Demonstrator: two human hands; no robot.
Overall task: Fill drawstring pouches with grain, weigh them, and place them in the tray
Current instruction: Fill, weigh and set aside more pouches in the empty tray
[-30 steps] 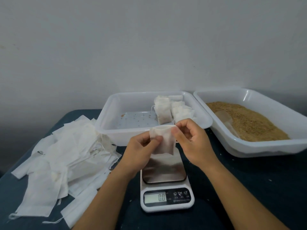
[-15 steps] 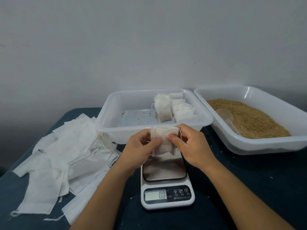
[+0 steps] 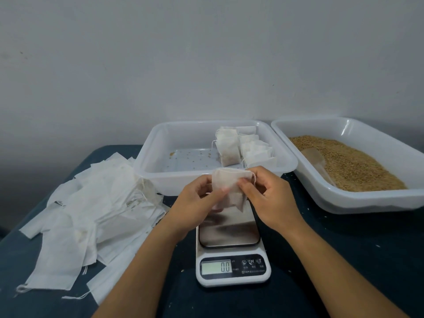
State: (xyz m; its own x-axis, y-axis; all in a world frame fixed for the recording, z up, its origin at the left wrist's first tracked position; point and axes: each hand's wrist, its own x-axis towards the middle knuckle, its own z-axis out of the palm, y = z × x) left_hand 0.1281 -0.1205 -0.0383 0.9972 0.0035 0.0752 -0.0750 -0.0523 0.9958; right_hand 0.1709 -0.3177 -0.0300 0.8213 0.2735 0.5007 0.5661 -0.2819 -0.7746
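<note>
Where the forearms enter from the bottom edge, a white digital scale (image 3: 231, 253) sits nearest on the dark blue table (image 3: 358, 260), its display toward the person reading 0.0 and its steel platform bare. Above the platform's far end, not touching it, both hands hold one small white pouch (image 3: 228, 190). The left hand (image 3: 195, 203) pinches the pouch's left side between thumb and curled fingers; the right hand (image 3: 268, 198) pinches the right side near the top, where a loop of drawstring (image 3: 253, 177) shows. The pouch hangs with its long axis roughly vertical, slightly tilted, its gathered mouth edge up and toward the far side, its bottom corner down toward the scale. Whether it holds grain I cannot tell.

To the left lies a loose heap of flat empty pouches (image 3: 91, 210), overlapping, some with strings trailing. Just beyond the hands stands a translucent white tray (image 3: 158, 177); several filled pouches (image 3: 243, 148) stand packed upright in its far right corner, and a few stray grains dot its floor. Farther right, a second tray (image 3: 367, 200) holds a bed of brown grain (image 3: 348, 164) with a clear scoop (image 3: 317, 164) lying in it. A plain grey wall (image 3: 206, 60) closes the back.
</note>
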